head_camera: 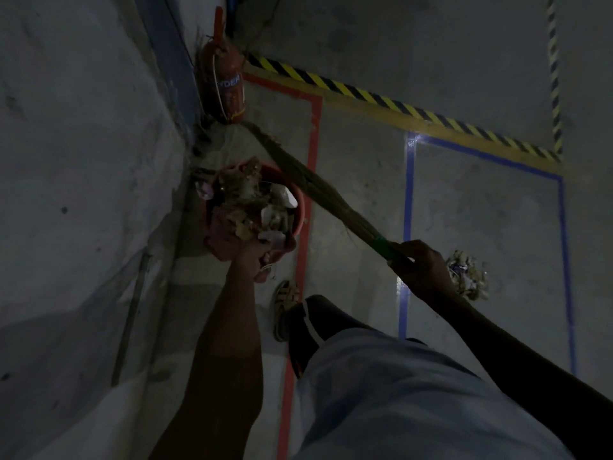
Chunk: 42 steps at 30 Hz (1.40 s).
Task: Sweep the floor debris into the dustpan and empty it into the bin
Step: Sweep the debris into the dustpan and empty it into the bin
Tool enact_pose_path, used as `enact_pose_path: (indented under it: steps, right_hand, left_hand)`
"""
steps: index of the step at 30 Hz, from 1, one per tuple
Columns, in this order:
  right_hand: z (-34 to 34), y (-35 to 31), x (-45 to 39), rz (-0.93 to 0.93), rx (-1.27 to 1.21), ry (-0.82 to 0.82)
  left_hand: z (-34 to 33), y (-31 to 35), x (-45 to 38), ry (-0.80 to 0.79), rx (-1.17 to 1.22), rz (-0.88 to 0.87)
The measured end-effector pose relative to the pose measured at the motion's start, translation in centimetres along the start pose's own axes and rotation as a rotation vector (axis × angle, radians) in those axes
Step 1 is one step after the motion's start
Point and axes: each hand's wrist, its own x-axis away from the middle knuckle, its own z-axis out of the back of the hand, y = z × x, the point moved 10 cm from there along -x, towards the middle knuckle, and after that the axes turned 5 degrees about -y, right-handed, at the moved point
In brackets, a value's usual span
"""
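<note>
Dim concrete floor [365,200] runs beside a wall, crossed by tape lines. Against the wall stands the red bin [300,207], heaped with litter. Over its near rim the left hand [255,257] grips the dustpan [229,242], tipped into it. That heap could spill back out if the pan jerks. Gripped in the right hand [428,270], the broom [318,190] slants across the bin's far edge and could knock scraps loose. Another debris pile [467,275] waits just beside that hand. A red extinguisher [229,84] crowds the corner.
</note>
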Motion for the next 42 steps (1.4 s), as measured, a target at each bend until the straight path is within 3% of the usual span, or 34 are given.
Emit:
enact_pose_path:
  steps: [3,12,23,30,34,42]
  right_hand:
    - [0.2,0.0,-0.5,-0.026,0.017,0.014]
    - [0.6,1.3,0.7,-0.048,0.021,0.015]
    - [1.1,9.0,3.8,-0.23,-0.031,0.036]
    - [-1.0,18.5,7.6,-0.362,-0.24,-0.037]
    - [-3.0,24.6,10.7,-0.591,-0.505,-0.093]
    - [-12.3,36.7,9.6,-0.751,-0.741,-0.201]
  left_hand:
    - [-0.2,1.0,0.6,0.017,0.011,-0.025]
    - [0.4,-5.9,-2.5,-0.003,0.046,0.182]
    - [-3.5,-9.8,0.7,0.076,0.113,0.163]
    - [-11.0,-10.9,1.2,0.086,0.14,0.13]
    - [-16.3,-12.5,-0.4,0.121,0.146,0.118]
    - [-24.0,-23.0,-11.2,0.273,0.22,0.111]
